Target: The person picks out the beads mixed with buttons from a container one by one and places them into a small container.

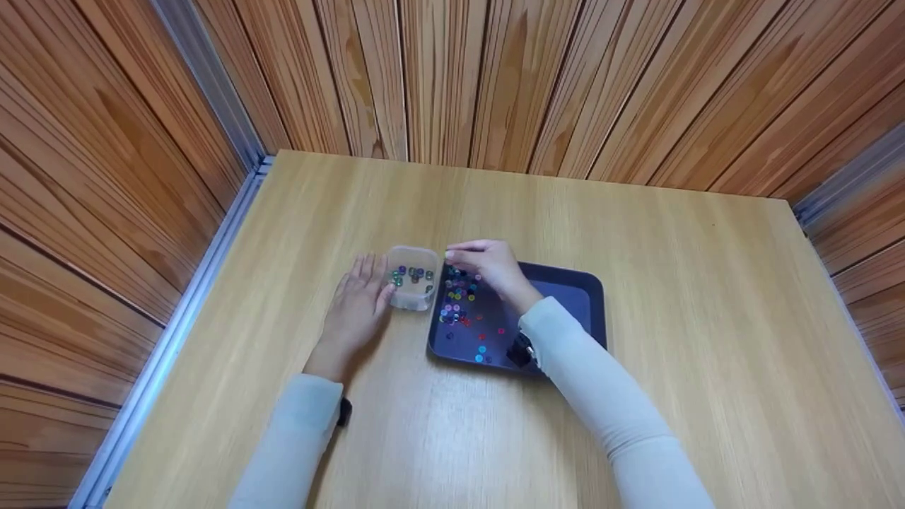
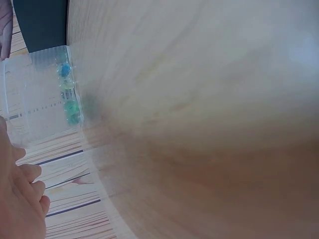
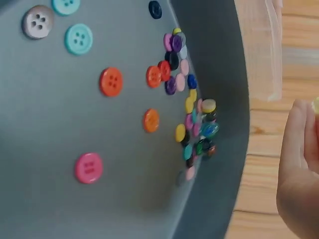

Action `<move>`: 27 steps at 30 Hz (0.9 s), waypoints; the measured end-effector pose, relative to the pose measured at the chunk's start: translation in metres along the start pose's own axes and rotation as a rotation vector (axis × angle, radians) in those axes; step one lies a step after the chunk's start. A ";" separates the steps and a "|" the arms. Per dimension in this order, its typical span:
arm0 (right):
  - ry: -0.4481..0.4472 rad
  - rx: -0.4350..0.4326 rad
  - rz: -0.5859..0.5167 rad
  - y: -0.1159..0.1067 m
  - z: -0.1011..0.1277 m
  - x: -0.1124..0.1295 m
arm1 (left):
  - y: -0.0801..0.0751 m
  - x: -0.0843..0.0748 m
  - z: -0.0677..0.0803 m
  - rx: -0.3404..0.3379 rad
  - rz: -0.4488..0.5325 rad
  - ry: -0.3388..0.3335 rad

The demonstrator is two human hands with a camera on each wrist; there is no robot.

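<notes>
A clear plastic container holds a few coloured buttons. My left hand lies flat on the table with straight fingers against the container's left side. In the left wrist view the container shows green and blue buttons. A dark tray to its right carries several buttons, heaped in its far left corner. My right hand hovers over that corner, fingertips pinched together. In the right wrist view a pale yellow button shows at the fingertips, beyond the tray's rim.
Wooden slat walls enclose the table on three sides, with a metal rail along the left edge. Loose orange, pink and teal buttons lie spread on the tray floor. A dark band shows at the left sleeve.
</notes>
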State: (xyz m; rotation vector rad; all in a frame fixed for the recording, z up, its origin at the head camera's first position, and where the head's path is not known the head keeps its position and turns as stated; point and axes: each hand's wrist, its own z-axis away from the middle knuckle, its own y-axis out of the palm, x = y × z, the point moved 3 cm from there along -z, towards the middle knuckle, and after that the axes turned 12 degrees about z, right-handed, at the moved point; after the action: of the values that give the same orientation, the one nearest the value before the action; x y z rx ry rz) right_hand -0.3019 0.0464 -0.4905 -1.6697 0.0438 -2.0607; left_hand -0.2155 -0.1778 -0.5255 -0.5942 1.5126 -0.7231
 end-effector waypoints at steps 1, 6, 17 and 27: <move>-0.022 -0.015 0.057 0.002 0.000 0.003 | 0.000 0.000 0.000 -0.001 -0.002 0.001; -0.152 -0.052 0.355 0.013 0.000 0.015 | 0.000 0.000 -0.001 0.007 0.004 -0.014; -0.434 0.013 0.746 0.037 0.010 0.031 | 0.000 0.001 -0.001 0.008 -0.007 0.001; -0.521 0.013 0.810 0.042 0.012 0.031 | 0.000 0.000 0.001 -0.024 -0.007 0.040</move>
State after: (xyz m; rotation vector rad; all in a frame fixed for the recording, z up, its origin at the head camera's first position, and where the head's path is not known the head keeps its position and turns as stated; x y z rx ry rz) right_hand -0.2805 0.0006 -0.4721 -1.7349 0.4486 -1.0107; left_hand -0.2149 -0.1776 -0.5259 -0.6063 1.5591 -0.7271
